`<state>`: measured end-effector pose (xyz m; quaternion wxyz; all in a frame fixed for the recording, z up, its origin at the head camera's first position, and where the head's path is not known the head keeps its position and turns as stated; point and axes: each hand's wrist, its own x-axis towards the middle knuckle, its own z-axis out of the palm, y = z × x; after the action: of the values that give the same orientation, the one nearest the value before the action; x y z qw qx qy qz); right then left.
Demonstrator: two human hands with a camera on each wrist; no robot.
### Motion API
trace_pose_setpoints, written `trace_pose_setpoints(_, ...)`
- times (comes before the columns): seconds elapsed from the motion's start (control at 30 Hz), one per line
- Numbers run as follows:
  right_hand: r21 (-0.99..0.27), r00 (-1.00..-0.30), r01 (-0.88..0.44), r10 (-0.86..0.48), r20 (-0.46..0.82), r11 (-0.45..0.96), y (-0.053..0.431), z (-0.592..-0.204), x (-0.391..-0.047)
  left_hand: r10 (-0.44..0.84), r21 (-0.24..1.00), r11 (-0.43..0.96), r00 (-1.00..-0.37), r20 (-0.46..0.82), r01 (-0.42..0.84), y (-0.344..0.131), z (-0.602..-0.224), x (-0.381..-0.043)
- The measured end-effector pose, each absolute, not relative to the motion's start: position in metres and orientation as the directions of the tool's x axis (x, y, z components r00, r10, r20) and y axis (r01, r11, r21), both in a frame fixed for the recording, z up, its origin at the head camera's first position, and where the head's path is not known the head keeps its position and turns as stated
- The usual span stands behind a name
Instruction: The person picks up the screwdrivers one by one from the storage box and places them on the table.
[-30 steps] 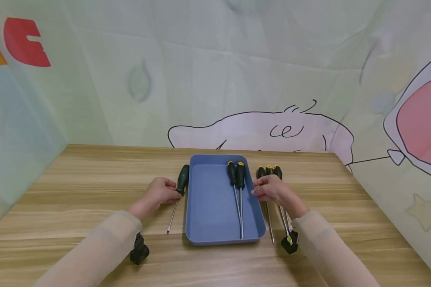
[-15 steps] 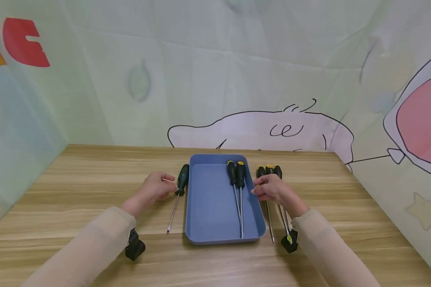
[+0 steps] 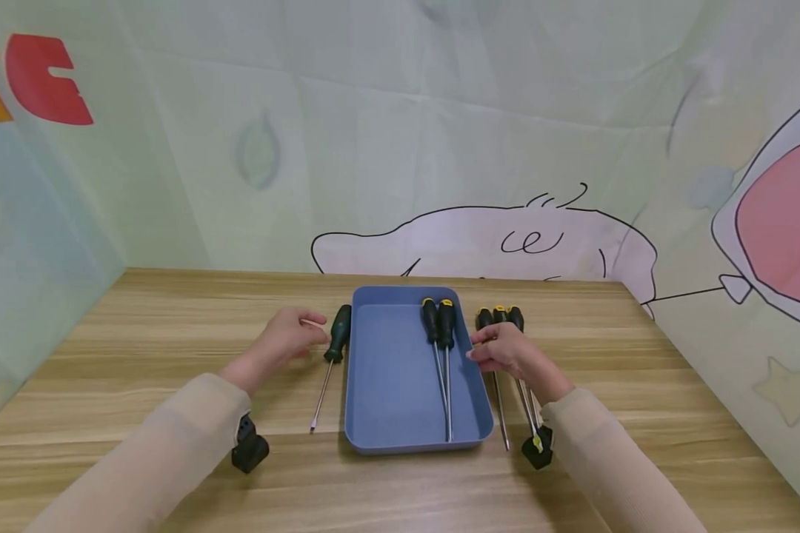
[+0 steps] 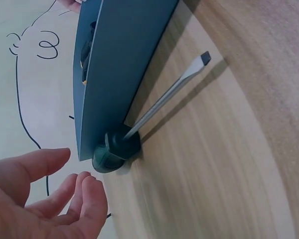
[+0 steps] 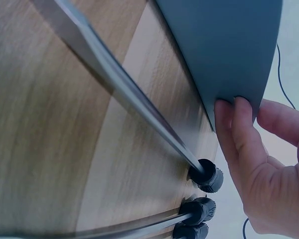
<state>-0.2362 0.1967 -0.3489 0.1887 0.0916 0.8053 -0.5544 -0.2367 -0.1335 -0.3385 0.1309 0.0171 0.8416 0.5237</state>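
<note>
My left hand (image 3: 290, 334) hovers just left of a dark green screwdriver (image 3: 338, 333), its fingers apart and holding nothing. That flathead screwdriver lies on the table along the tray's left side; in the left wrist view its handle (image 4: 112, 153) rests close against the tray wall. My right hand (image 3: 503, 348) pinches the right wall of the blue tray (image 3: 352, 433), fingertips (image 5: 243, 107) on the outside and thumb over the rim. Inside the tray lie two black screwdrivers (image 3: 447, 326) with yellow-capped handles, their shafts nearly meeting at the near end.
Right of the tray, three black screwdrivers (image 3: 484, 318) lie side by side on the wooden table (image 3: 173, 318), partly hidden under my right hand. A printed cloth backdrop (image 3: 387, 148) stands behind the table.
My left hand has let go of the green screwdriver and drawn back a little, up and to the left. The screwdriver stays beside the tray. My right hand has not visibly moved.
</note>
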Motion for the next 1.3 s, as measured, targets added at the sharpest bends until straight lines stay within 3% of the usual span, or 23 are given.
trace_pose_setpoints(1.3, -0.856, -0.914, 0.356, -0.053, -0.403, 0.375, 0.196, -0.350, -0.237, 0.192, 0.897, 0.427, -0.958, -0.214, -0.115, -0.103, -0.317, -0.250)
